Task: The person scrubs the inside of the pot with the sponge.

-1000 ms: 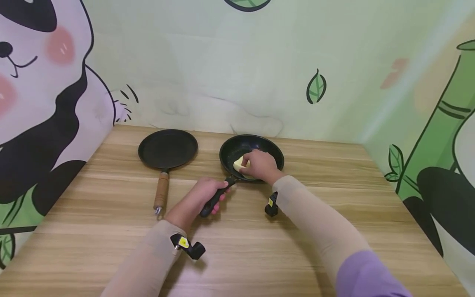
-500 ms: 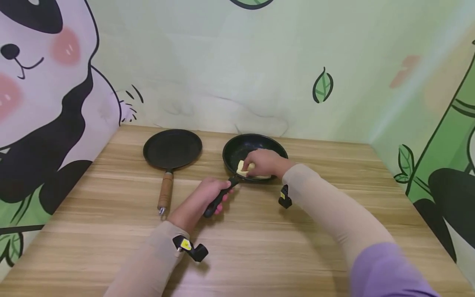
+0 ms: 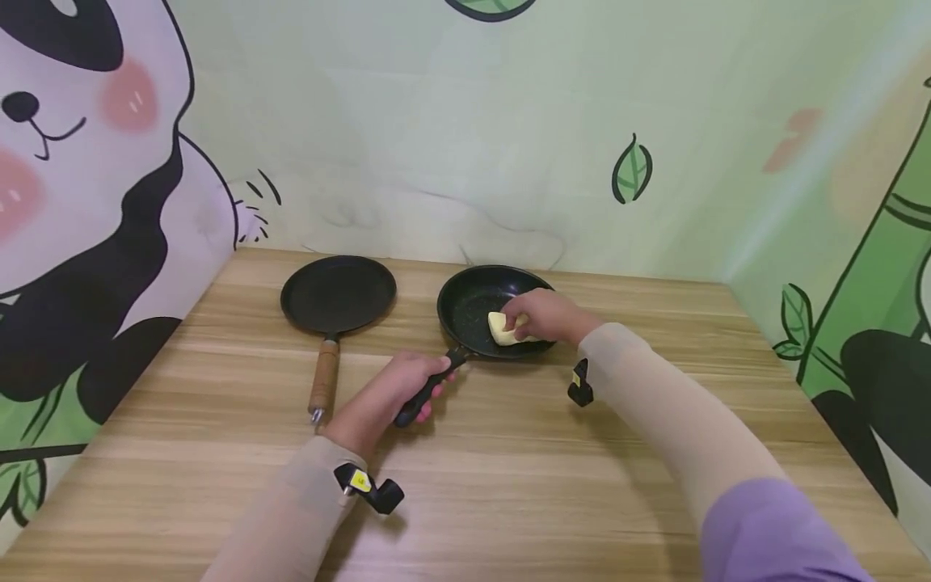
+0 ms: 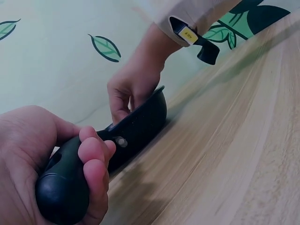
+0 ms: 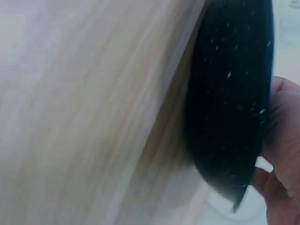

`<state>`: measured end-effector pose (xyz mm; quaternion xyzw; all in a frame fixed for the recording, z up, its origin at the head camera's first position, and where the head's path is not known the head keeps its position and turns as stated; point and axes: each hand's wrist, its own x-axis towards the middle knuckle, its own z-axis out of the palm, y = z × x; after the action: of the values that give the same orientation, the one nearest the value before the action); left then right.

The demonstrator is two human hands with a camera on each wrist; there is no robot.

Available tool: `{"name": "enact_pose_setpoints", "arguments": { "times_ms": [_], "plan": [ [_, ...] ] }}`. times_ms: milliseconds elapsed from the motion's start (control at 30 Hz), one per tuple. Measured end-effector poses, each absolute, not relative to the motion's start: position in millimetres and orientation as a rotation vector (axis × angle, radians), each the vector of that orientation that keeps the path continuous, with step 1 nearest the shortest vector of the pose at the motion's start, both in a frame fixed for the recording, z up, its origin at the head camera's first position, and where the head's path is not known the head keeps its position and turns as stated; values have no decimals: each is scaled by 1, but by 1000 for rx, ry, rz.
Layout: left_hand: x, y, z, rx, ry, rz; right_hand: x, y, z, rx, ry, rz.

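In the head view a black frying pan (image 3: 469, 303) rests on the wooden table. My left hand (image 3: 407, 378) grips its black handle (image 3: 418, 404); the left wrist view shows the fingers (image 4: 96, 164) curled round it. Inside the pan, my right hand (image 3: 547, 315) pinches a soft pale yellow cloth (image 3: 499, 330) against the right part of the pan's bottom. Much of the cloth is covered by the hand. From the right wrist, the pan's speckled outer wall (image 5: 229, 98) hides most of the fingers and all of the cloth.
A flat black pan (image 3: 338, 293) with a wooden handle (image 3: 325, 376) lies to the left, apart from the frying pan. Behind the wooden table (image 3: 509, 485) stands a wall (image 3: 407, 121) printed with pandas and leaves. Each wrist carries a small black camera (image 3: 371, 489).
The right hand has slid the cloth toward the near side of the pan, then rightward along it. The left hand keeps its grip on the handle, and the frying pan stays in place.
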<state>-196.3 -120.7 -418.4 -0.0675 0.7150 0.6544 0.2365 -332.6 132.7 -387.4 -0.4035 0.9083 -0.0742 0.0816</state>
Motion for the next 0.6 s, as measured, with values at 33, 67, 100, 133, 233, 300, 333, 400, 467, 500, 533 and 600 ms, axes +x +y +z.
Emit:
{"name": "enact_pose_setpoints", "arguments": {
  "times_ms": [33,67,100,133,233,300,333,400,467,500,533,600],
  "plan": [
    [-196,-121,-418,-182,1965,1795,-336,133,-390,-1222,2722,-255],
    [-196,-121,-418,-177,1968,1796,-340,133,-393,-1235,2730,-287],
    [-196,-122,-418,-173,1969,1797,-344,134,-397,-1253,2739,-317],
    [-196,-122,-419,-168,1969,1794,-348,134,-400,-1263,2746,-349],
    [-196,-123,-419,-159,1967,1781,-359,131,-407,-1257,2768,-438],
    [-196,-124,-420,-165,1978,1777,-365,125,-409,-1270,2776,-481],
    [-196,-124,-419,-169,1982,1772,-368,121,-410,-1276,2775,-491],
    [-195,-123,-419,-179,1992,1769,-373,112,-411,-1291,2762,-497],
    [-194,-122,-419,-186,1999,1771,-377,104,-412,-1277,2749,-487],
    [-194,-121,-419,-192,2004,1772,-379,101,-412,-1262,2749,-471],
    [-193,-121,-419,-202,2008,1777,-381,99,-412,-1242,2745,-465],
    [-193,-121,-419,-225,2021,1792,-383,96,-410,-1204,2748,-454]
  ]
}}
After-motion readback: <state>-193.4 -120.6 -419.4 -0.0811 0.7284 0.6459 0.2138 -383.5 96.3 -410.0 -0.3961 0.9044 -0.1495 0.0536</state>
